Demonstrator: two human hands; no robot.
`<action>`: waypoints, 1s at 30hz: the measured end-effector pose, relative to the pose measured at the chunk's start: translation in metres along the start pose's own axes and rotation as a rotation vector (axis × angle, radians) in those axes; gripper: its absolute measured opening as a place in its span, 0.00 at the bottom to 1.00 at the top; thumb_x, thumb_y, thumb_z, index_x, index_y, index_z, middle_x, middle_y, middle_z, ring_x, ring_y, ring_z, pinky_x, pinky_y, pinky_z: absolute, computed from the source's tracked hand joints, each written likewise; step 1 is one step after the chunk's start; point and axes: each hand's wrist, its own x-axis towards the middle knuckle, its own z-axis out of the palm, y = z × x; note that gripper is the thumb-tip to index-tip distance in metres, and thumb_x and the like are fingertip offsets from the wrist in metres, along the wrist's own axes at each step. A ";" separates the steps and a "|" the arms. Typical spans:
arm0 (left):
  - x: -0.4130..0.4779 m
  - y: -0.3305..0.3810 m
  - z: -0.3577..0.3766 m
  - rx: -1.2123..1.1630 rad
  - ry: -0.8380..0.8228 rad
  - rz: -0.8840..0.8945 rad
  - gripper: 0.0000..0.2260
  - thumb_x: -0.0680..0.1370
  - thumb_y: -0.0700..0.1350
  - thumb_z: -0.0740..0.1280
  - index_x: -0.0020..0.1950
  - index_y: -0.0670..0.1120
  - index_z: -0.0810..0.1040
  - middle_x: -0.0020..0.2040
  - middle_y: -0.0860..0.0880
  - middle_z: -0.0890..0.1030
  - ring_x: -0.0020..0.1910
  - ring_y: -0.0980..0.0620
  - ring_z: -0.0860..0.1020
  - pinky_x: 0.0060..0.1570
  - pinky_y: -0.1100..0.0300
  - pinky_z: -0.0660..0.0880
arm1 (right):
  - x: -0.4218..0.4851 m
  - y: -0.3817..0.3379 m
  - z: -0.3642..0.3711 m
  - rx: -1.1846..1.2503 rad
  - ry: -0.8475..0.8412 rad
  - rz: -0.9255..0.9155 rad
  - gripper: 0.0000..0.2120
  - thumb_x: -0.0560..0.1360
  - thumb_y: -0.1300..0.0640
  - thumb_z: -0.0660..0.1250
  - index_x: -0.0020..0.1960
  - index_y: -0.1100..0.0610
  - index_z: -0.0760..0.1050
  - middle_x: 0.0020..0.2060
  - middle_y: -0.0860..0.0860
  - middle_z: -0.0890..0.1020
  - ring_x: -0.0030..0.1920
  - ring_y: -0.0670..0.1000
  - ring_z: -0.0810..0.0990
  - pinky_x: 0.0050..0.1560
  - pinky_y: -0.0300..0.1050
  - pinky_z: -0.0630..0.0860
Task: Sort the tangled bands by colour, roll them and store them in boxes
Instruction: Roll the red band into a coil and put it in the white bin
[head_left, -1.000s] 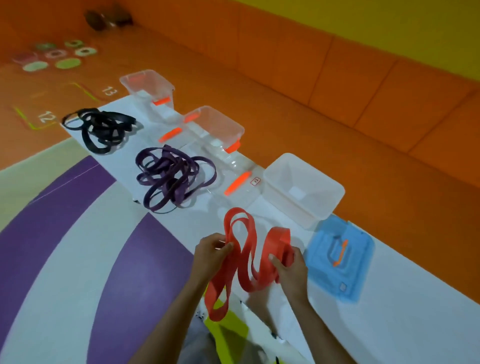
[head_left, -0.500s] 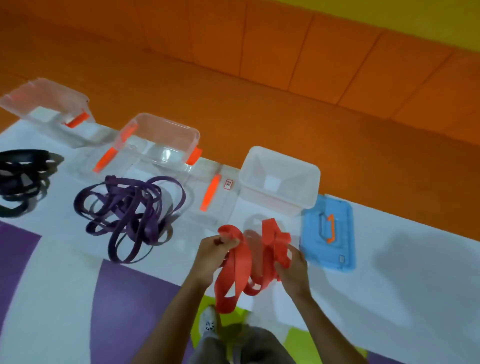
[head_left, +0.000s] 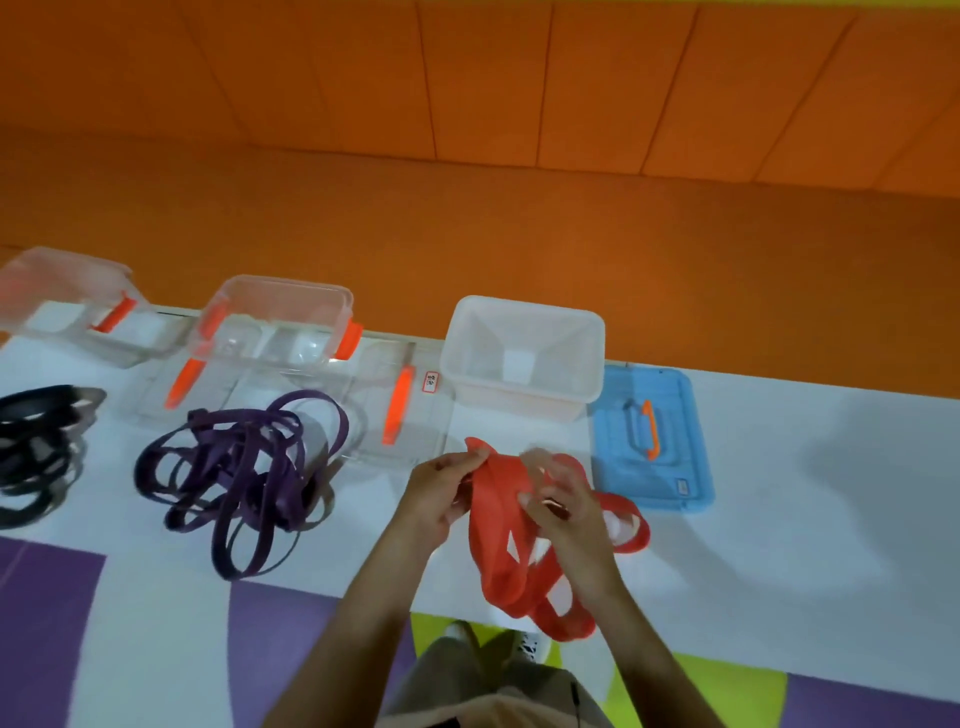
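While both your left hand and right hand pinch the red band, its dangling loops could twist or re-tangle, spoiling the roll.

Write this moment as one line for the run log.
step: rolling | left hand: holds red band | right hand: holds red band | white box: empty

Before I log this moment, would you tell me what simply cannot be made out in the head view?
- Black bands: cut off by the left edge; count unknown.
- Right hand: motion-blurred, so its grip on the red band is unclear.
- Label on the clear lid: too small to read.
- Leftmost box: cropped, blurred.
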 end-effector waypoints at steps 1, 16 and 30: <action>-0.001 0.000 -0.001 -0.016 0.003 -0.001 0.15 0.78 0.43 0.76 0.60 0.34 0.84 0.56 0.37 0.87 0.47 0.45 0.86 0.54 0.51 0.84 | 0.002 0.001 0.000 0.066 0.053 0.027 0.19 0.79 0.59 0.75 0.67 0.47 0.76 0.57 0.50 0.86 0.55 0.51 0.86 0.51 0.52 0.86; 0.016 0.024 -0.020 -0.222 -0.103 -0.101 0.07 0.84 0.31 0.63 0.53 0.34 0.82 0.47 0.42 0.84 0.40 0.53 0.87 0.38 0.66 0.83 | 0.021 -0.036 0.033 0.300 -0.254 0.409 0.38 0.82 0.30 0.50 0.64 0.58 0.83 0.57 0.60 0.88 0.57 0.57 0.88 0.59 0.53 0.80; 0.013 0.033 -0.024 -0.059 -0.193 0.008 0.05 0.79 0.40 0.67 0.52 0.38 0.78 0.48 0.38 0.79 0.43 0.42 0.81 0.43 0.51 0.80 | 0.035 -0.040 0.078 -0.416 -0.074 -0.248 0.20 0.77 0.40 0.74 0.68 0.34 0.78 0.64 0.35 0.71 0.68 0.43 0.72 0.61 0.41 0.79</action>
